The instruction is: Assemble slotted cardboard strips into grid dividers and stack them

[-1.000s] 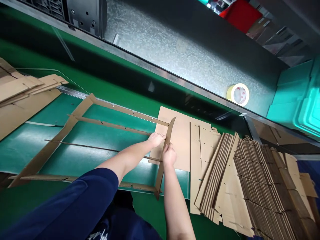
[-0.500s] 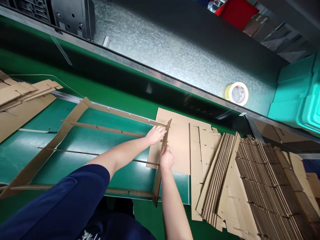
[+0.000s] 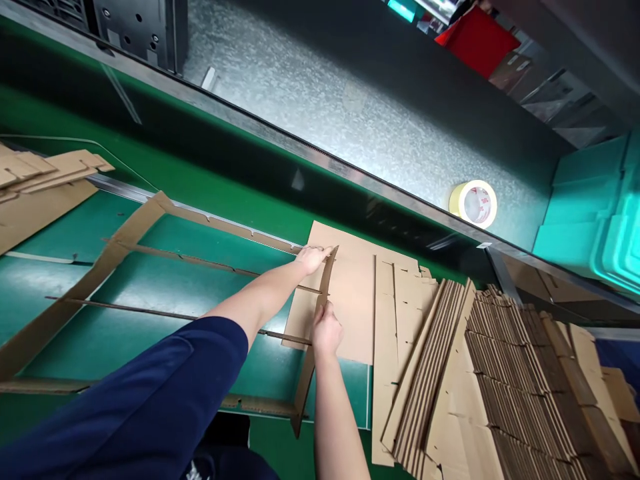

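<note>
A frame of slotted cardboard strips stands on edge on the green work surface (image 3: 155, 277). Long strips run from a cross strip (image 3: 117, 247) on the left to another cross strip (image 3: 304, 380) on the right. My left hand (image 3: 314, 259) grips the far corner, where the right cross strip meets the farthest long strip. Lower down, my right hand (image 3: 327, 330) is closed on the same cross strip, between two long strips, thumb on top. A flat cardboard sheet (image 3: 353, 287) lies under the frame's right end. My left forearm hides parts of the long strips.
Stacked cardboard strips (image 3: 433, 360) and a larger bundle (image 3: 520, 380) lie at the right. More cardboard pieces (image 3: 45, 193) sit at the left. Beyond the raised metal edge, a tape roll (image 3: 473, 203) rests on the shelf (image 3: 320, 107), near teal bins (image 3: 585, 200).
My left hand has moved up along the cross strip to its far corner. My right hand has stayed on the strip, slightly lower in view. The camera view has shifted a little.
</note>
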Motion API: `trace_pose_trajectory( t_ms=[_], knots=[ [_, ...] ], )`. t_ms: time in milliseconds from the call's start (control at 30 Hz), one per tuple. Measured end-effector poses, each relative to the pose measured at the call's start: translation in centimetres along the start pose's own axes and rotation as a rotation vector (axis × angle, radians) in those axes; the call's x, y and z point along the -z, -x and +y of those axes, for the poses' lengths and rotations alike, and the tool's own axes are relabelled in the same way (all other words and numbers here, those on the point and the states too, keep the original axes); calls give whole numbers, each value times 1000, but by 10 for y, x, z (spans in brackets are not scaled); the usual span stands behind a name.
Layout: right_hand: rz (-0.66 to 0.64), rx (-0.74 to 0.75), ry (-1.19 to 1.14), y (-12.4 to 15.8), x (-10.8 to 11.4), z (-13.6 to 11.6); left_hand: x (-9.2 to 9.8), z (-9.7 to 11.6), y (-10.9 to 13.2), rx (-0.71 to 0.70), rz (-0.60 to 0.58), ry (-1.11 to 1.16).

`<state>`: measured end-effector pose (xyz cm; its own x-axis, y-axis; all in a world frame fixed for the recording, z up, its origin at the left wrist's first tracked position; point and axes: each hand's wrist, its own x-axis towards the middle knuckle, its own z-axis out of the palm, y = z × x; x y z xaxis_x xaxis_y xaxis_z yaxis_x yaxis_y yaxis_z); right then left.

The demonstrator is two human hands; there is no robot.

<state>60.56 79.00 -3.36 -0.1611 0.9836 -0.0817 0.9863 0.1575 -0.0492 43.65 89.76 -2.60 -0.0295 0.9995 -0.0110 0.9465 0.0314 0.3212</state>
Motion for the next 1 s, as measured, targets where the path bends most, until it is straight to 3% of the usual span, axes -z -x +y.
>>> trace_pose_trajectory(
  t_ms=[167, 333, 400, 567, 800, 867, 1000],
  knots=[
    [-42, 7, -10, -4, 8, 0, 4, -4, -1, -117, 19, -22],
    [-24, 23, -53, -8, 8, 3, 1, 3, 24, -232, 251, 21],
    [-7, 25, -79, -10, 6, 2, -4, 6, 42, -274, 200, 56],
    [-12, -7, -76, -15, 2, -5, -17, 7, 73, -283, -139, 46],
    [-14, -30, 0, -17, -7, -11, -20, 6, 76, -290, -162, 65],
    [-2, -26, 4, -17, -8, -10, -17, 5, 76, -302, -89, 79],
    [-5, -26, 13, -16, -8, -10, -5, 3, 56, -276, 229, 86]
  ],
)
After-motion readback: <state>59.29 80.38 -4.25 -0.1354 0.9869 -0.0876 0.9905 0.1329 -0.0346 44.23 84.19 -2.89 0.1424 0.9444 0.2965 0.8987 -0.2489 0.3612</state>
